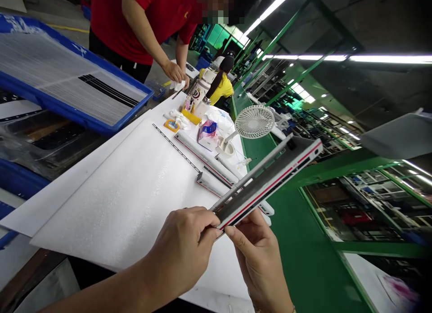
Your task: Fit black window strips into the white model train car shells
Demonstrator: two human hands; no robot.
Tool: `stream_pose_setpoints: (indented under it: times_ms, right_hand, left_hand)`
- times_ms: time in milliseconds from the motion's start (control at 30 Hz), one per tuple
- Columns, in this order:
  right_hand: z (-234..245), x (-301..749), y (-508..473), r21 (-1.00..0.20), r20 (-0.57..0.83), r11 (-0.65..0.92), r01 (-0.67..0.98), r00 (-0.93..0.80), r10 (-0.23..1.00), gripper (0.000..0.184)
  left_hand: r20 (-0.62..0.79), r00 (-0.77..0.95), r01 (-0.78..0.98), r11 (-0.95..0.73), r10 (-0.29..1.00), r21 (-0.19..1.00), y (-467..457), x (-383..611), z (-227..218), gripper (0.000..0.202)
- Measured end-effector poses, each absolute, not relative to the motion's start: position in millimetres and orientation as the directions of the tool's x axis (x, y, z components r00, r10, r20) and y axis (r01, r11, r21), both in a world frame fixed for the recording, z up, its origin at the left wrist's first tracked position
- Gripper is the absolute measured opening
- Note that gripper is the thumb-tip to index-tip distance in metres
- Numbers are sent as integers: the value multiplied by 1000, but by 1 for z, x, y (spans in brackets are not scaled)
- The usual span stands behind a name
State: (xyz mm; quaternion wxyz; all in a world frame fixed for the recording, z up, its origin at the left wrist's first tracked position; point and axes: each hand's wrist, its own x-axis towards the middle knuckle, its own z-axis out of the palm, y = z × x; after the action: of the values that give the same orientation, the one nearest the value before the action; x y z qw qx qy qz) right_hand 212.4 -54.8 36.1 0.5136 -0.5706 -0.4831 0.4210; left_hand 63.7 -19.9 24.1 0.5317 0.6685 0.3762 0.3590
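Both hands hold a long white-and-grey model train body shell [266,182] with a red stripe along its side, tilted up to the right. My left hand [178,252] grips its lower end, fingers wrapped over the edge. My right hand [259,259] supports the same end from below, thumb on the shell. Beneath them lies a white foam sheet [114,191]. Beyond the hands rest a similar striped shell [205,158], a shorter white piece [209,182] and a thin perforated dark strip [175,146].
A blue tray [74,110] of thin pale strips stands at the left. Tape [172,125], a white fan [254,122] and a bottle [199,90] stand farther along the green bench [297,223]. A co-worker's hand [173,71] holds a white cloth; another person sits beyond.
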Motion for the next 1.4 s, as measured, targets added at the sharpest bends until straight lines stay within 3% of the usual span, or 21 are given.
stream_pose_setpoints:
  times_ms: [100,300,533,867,1233,1400]
  right_hand:
    - [37,217,-57,-992,10,-10,128,160,987,24]
    - [32,226,-59,-995,35,26,101,95,995,28]
    - [29,229,-61,-995,34,28,97,61,998,29]
    - [29,214,-56,-993,-2,-17,118,123,992,25]
    - [29,208,-50,-998,55,48,52,140,989,30]
    - [39,214,-49,-993,110,104,49,137,985,33]
  left_hand:
    - [96,483,112,-170,870,979,-19,62,26,19]
    - [-18,569,28,3,822,1000,-13,61,27,20]
    - [-75,669,9,94,740,996,-8,56,25,21]
    - [94,554,117,-190,827,975,-14,60,20,24]
    - [49,539,225,-199,841,954,-8,62,21,12]
    - [25,538,286,-211,842,935,-9,62,23,17]
